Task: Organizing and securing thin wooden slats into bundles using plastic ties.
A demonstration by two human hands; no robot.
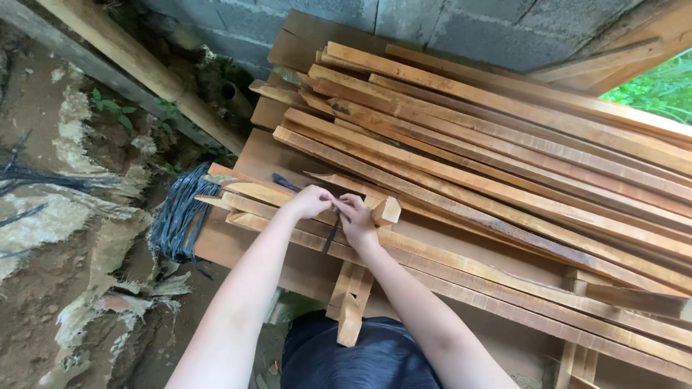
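Observation:
My left hand (311, 201) and my right hand (357, 218) meet over a bundle of thin wooden strips (288, 209) at the near left end of a big stack. Both hands pinch a black strap (331, 232) that runs down across the strips. Another piece of the same dark strap (286, 182) shows beyond the left hand. A short cut block end (386, 210) sticks up just right of my right hand.
Long wooden slats (504, 151) lie piled diagonally toward the right. A bunch of black straps (176, 216) hangs off the stack's left edge. Bare muddy ground (65, 238) lies left, a grey block wall (447, 25) behind, and leaning planks (137, 65) at top left.

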